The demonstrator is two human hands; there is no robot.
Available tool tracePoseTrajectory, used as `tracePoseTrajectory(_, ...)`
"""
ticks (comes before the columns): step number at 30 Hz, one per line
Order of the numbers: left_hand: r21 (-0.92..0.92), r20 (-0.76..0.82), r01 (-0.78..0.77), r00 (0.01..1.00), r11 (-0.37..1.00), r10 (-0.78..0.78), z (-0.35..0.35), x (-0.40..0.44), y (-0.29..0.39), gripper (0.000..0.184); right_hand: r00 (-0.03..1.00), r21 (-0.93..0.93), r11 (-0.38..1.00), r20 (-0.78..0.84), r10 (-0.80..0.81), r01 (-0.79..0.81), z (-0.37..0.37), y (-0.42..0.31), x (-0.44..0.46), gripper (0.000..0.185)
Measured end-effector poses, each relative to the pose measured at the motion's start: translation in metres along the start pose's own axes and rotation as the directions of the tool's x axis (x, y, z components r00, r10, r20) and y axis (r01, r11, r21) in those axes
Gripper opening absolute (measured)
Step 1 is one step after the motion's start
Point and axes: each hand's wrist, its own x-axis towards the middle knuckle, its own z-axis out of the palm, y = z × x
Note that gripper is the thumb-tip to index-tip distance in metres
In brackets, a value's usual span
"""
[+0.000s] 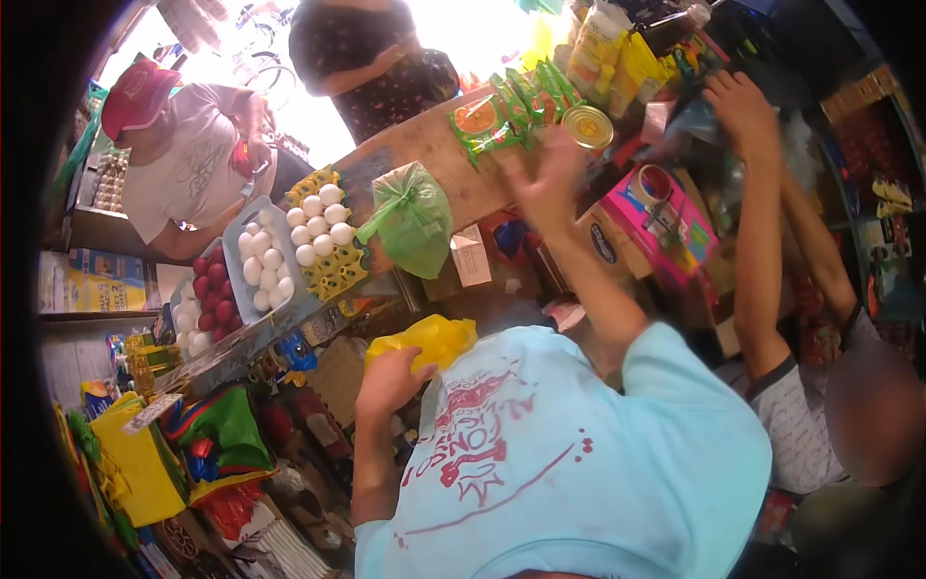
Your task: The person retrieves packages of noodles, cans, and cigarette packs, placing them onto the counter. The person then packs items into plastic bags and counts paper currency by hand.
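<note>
My left hand (389,381) is closed on a yellow plastic bag (424,340) in front of my light blue shirt. Over the wooden counter (463,183), my right hand (550,183) reaches out, blurred, with thumb and fingers apart and nothing visible in it. Close to its fingertips are a round tin can (587,126) and several green packets (482,125). A tied green plastic bag (415,222) with something inside sits on the counter between my hands.
White eggs (318,227) fill part of a yellow tray, beside red eggs (214,294). A co-worker's hand (743,111) reaches in at right, near a pink box (661,222). A person in a red cap (140,101) and another in dark clothes (371,58) stand across the counter.
</note>
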Motion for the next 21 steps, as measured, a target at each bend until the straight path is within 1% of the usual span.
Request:
tracePoseTrajectory(1,0.030,-0.026,0.018,1.000,0.999,-0.017,-0.004,-0.001,0.002,0.052,0.967,-0.076,0.985,-0.217,0.132,-0.152,-0.019,0.010,0.011,0.075)
tracePoseTrajectory(2,0.058,-0.051,0.040,0.998,0.998,-0.037,-0.006,-0.003,0.003,0.050,0.950,-0.284,0.944,-0.303,0.075,-0.165,-0.033,0.027,0.020,0.078)
tracePoseTrajectory(3,0.046,-0.063,-0.001,0.998,0.999,0.004,-0.005,-0.002,0.003,0.049,0.929,-0.477,0.858,-0.370,0.000,-0.190,-0.041,0.042,0.030,0.082)
tracePoseTrajectory(4,0.033,-0.074,-0.043,0.996,0.999,0.045,-0.004,0.002,0.002,0.047,0.926,-0.381,0.888,-0.359,0.114,-0.257,-0.038,0.052,0.036,0.083)
tracePoseTrajectory(6,-0.008,-0.098,-0.118,0.988,0.993,0.116,0.002,0.009,0.002,0.045,0.892,-0.197,0.895,-0.305,0.333,-0.401,-0.033,0.075,0.045,0.085)
tracePoseTrajectory(7,-0.035,-0.115,-0.147,0.983,0.988,0.143,0.006,0.013,0.000,0.045,0.787,0.016,0.834,-0.323,0.526,-0.551,-0.026,0.101,0.044,0.083)
tracePoseTrajectory(8,-0.056,-0.139,-0.177,0.976,0.983,0.167,0.009,0.016,-0.001,0.044,0.654,0.233,0.716,-0.294,0.697,-0.659,-0.013,0.135,0.040,0.081)
tracePoseTrajectory(9,-0.081,-0.151,-0.171,0.976,0.982,0.157,0.011,0.018,-0.002,0.042,0.506,0.435,0.545,-0.214,0.836,-0.717,-0.005,0.152,0.043,0.080)
tracePoseTrajectory(12,-0.128,-0.194,-0.175,0.970,0.976,0.148,0.014,0.013,-0.004,0.042,0.573,0.408,0.524,-0.002,0.819,-0.748,-0.011,0.141,0.036,0.072)
tracePoseTrajectory(13,-0.132,-0.169,-0.153,0.977,0.979,0.130,0.015,0.013,-0.004,0.042,0.589,0.407,0.553,-0.045,0.807,-0.727,-0.006,0.145,0.034,0.065)
tracePoseTrajectory(15,-0.134,-0.104,-0.120,0.989,0.984,0.106,0.017,0.010,-0.004,0.043,0.616,0.495,0.530,0.012,0.788,-0.688,-0.005,0.143,0.017,0.069)
tracePoseTrajectory(16,-0.150,-0.125,-0.138,0.985,0.979,0.120,0.022,0.010,-0.008,0.043,0.635,0.543,0.520,0.032,0.772,-0.659,-0.006,0.139,0.016,0.072)
tracePoseTrajectory(18,-0.182,-0.178,-0.177,0.973,0.967,0.144,0.031,0.013,-0.011,0.044,0.370,0.602,0.180,0.208,0.905,-0.778,-0.016,0.126,0.007,0.078)
tracePoseTrajectory(19,-0.196,-0.182,-0.153,0.976,0.969,0.118,0.030,0.014,-0.010,0.046,0.225,0.599,-0.005,0.308,0.924,-0.801,-0.018,0.118,0.005,0.082)
tracePoseTrajectory(21,-0.232,-0.174,-0.088,0.984,0.969,0.048,0.028,0.011,-0.005,0.049,0.309,0.668,-0.007,0.354,0.883,-0.744,-0.012,0.132,0.004,0.088)
